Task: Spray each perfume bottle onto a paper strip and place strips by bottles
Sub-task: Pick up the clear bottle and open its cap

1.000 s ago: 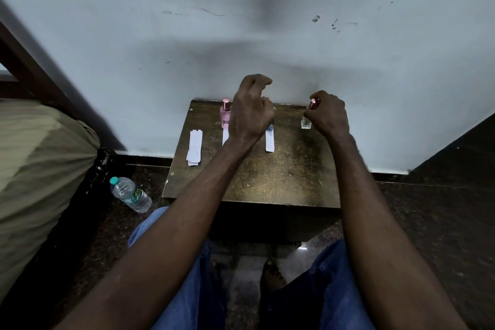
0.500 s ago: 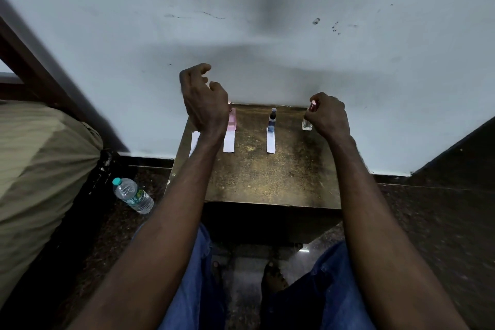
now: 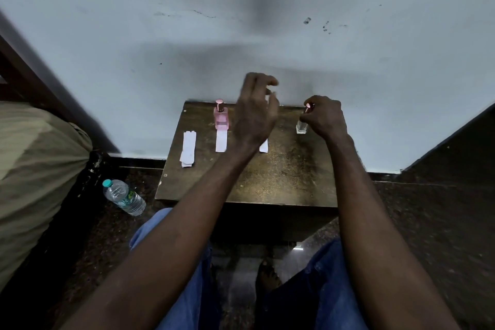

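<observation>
The right hand's fingers are curled round the neck of the clear bottle, whose cap pokes out just left of the knuckles. The bottle stands on the table with no strip by it.

The left hand's fingers are curled and blurred. A pale fleck shows at the fingertips, but whether they pinch a strip I cannot tell.

Just left of that hand stands the pink bottle, with the first strip laid in front of it. A second strip peeks out under the left wrist, and the dark bottle it belongs to is hidden behind the hand. Further left lies the stack of unused strips. A water bottle lies on the floor beyond the table's left edge.

So two bottles look done. The clear bottle still needs its spray and its strip, which I judge to be the step in hand.

Half a second ago the left hand was over the stack, left of the pink bottle, and the dark bottle showed plainly. Now the hand has swung back right and covers it. The right hand has kept its hold and place throughout.
</observation>
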